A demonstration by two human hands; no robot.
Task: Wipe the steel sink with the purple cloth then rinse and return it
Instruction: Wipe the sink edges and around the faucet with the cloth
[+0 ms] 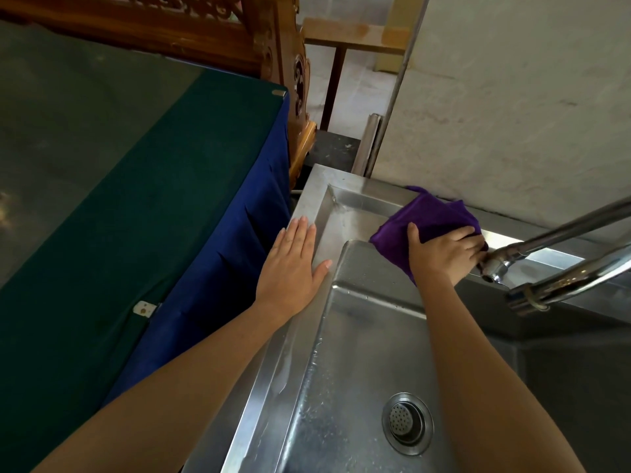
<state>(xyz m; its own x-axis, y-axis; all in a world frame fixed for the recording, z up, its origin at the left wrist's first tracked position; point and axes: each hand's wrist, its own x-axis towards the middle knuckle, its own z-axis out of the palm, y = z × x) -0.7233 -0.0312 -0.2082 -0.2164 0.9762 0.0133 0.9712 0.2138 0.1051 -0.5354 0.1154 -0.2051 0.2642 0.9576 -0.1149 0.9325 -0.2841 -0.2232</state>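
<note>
The steel sink point(341, 213) fills the lower right, its basin wet, with a round drain strainer point(407, 423) near the bottom. The purple cloth point(433, 220) lies folded on the sink's far ledge, close to the wall. My right hand point(444, 254) presses down on the cloth, fingers spread over it, right beside the tap's base. My left hand point(293, 264) rests flat and open on the sink's left rim, holding nothing.
A chrome tap spout point(560, 268) reaches in from the right over the basin. A table under green and blue fabric point(143, 206) stands tight against the sink's left side. A plastered wall point(512, 114) rises behind the sink, and carved wooden furniture point(273, 63) sits at the back.
</note>
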